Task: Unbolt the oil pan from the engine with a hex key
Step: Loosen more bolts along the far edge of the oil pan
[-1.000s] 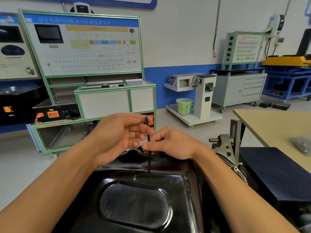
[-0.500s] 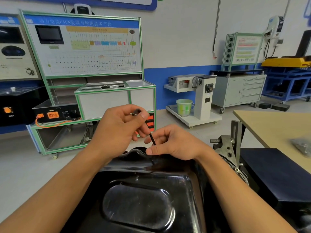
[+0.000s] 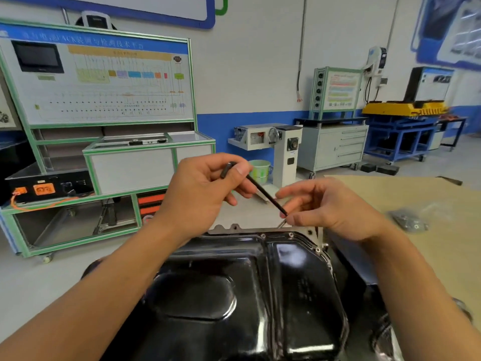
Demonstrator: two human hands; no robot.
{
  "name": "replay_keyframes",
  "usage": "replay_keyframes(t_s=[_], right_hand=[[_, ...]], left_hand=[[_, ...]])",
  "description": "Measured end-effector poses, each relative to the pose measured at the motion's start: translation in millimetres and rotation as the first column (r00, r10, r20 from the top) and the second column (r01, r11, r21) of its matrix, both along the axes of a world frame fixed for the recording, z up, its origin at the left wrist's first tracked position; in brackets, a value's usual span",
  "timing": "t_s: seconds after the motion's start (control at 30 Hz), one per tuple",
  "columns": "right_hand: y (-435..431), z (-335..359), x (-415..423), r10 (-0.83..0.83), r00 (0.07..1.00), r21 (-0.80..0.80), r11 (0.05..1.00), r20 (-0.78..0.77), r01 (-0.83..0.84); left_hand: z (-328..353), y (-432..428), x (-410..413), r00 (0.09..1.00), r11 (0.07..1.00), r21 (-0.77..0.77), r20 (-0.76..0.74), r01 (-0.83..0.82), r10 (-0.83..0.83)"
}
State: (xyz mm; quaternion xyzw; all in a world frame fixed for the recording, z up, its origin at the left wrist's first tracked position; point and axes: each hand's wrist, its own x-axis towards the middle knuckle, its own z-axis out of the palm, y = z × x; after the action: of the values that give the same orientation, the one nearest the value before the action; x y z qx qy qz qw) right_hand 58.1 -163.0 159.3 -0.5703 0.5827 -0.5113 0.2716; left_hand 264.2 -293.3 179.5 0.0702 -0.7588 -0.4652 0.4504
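Now left hand (image 3: 205, 188) pinches bent end of hex key (image 3: 256, 187) between thumb and fingers, long arm slanting down to right. Right hand (image 3: 330, 209) half open, fingertips at key tip, small bolt (image 3: 282, 224) there, grip unclear. Below both, black oil pan (image 3: 247, 295) on engine. Far right, wooden table (image 3: 416, 194) with bag of parts (image 3: 408, 220).

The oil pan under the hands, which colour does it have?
Glossy black oil pan; the head view, the only one, shows it.
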Motion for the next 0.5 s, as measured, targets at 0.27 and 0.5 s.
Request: replay_keyframes(t_s=[0.27, 0.5], right_hand=[[161, -6, -58, -0.45, 0.874, -0.017, 0.89, -0.183, 0.455], [321, -95, -112, -0.825, 0.475, 0.085, 0.473, -0.306, 0.877]], left_hand=[[-13, 122, -108, 0.946, 0.948, -0.057, 0.108, 0.314, -0.307], [-87, 251, -220, 0.865, 0.88, 0.141, 0.166, 0.454, -0.473]])
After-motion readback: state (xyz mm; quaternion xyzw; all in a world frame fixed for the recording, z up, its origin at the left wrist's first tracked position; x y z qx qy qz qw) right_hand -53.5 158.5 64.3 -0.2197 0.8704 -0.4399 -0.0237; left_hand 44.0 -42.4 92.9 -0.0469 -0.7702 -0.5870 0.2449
